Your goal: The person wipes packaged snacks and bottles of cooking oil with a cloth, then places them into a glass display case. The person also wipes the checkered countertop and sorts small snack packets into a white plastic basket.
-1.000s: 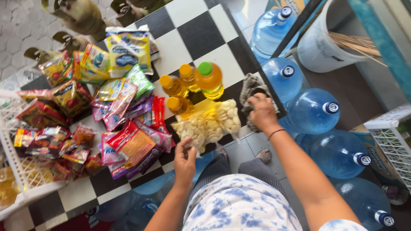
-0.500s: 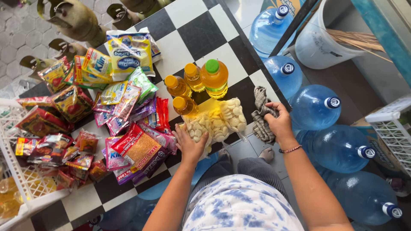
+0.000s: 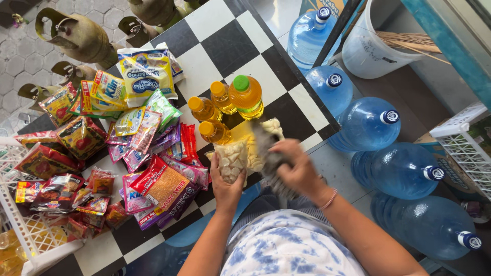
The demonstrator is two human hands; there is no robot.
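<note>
My left hand (image 3: 226, 186) grips the near edge of a clear bag of pale crackers (image 3: 232, 158) lying on the black-and-white chequered counter (image 3: 225, 36). My right hand (image 3: 296, 168) is closed on a grey rag (image 3: 271, 161) and holds it over the right part of that bag. Right behind the bag stand several bottles of yellow cooking oil, one with a green cap (image 3: 246, 96) and others with orange caps (image 3: 204, 108).
Colourful snack and sachet packets (image 3: 148, 168) cover the counter's left half. A white plastic basket (image 3: 23, 232) sits at the far left. Blue water jugs (image 3: 368, 125) stand on the floor to the right, with a white bucket (image 3: 371, 48) and gas cylinders (image 3: 76, 36) beyond.
My right hand took the rag from the counter's right edge and brought it left onto the cracker bag. My left hand moved forward and took hold of the bag.
</note>
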